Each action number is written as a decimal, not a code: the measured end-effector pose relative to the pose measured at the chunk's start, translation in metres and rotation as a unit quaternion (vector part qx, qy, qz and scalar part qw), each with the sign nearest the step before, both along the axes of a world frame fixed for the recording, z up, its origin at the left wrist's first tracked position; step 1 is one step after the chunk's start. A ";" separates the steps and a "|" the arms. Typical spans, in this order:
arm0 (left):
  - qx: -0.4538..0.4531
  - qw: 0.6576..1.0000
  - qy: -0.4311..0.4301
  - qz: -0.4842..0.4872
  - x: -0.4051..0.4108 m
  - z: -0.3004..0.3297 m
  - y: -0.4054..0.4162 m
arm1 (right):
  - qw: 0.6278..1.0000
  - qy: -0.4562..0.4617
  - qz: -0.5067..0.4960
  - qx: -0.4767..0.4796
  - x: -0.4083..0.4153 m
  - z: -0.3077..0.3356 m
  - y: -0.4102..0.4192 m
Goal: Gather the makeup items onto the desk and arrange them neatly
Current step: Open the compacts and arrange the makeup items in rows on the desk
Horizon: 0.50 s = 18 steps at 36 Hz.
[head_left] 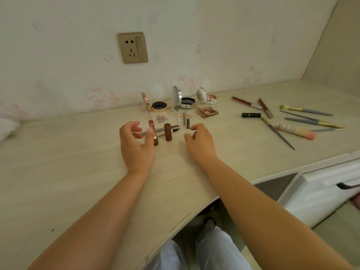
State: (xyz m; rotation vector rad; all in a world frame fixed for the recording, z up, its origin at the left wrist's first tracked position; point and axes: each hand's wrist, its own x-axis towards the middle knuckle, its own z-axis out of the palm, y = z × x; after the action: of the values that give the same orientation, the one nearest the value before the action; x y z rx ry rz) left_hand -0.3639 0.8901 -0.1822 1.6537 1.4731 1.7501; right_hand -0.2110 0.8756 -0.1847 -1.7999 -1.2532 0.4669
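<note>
No brand name or label could be read on anything; the only printed marks were pale pink cartoon cats on the wallpaper (97,97) and a gold socket plate (132,47) above.

The pale wood worktop (68,172) carried everything. At its right end lay a loose scatter of makeup brushes (305,111) with two lip gloss tubes (266,108) and a black lipstick (251,115) on its side. Against the wall stood three open compacts (158,106), one with a mirror lid upright, and an eyeshadow palette (206,112) just beside them.

The left hand (136,145) hovered with fingers loosely curled and apart, holding nothing, its thumb in front of an uncapped lipstick (153,131) standing upright. The right hand (200,143) hovered likewise, fingers relaxed and holding nothing. Between the two stood a brown lipstick tube (167,131), with pencils (169,128) lying flat behind it. Two small grey sticks (186,121) stood just beyond the right fingers.
</note>
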 end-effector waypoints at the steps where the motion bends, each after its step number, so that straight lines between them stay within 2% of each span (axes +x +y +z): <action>1: 0.030 0.999 0.009 -0.013 0.005 0.002 -0.003 | 1.000 0.003 -0.012 0.010 0.010 0.000 -0.004; 6: 0.110 0.978 0.123 -0.127 0.064 0.011 -0.020 | 0.997 -0.031 -0.071 0.017 0.073 0.003 -0.018; 10: 0.123 0.957 0.179 -0.194 0.121 0.014 -0.027 | 0.993 -0.053 -0.103 -0.014 0.120 0.003 -0.029; 18: 0.000 0.947 0.221 -0.234 0.215 0.003 -0.003 | 0.983 -0.122 -0.127 -0.044 0.184 -0.001 -0.031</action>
State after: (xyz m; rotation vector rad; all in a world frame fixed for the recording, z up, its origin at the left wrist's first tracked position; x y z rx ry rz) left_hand -0.1489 0.8874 -0.1793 2.2715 1.0961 1.1707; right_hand -0.0271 0.8444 -0.1858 -2.1071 -1.1559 0.1620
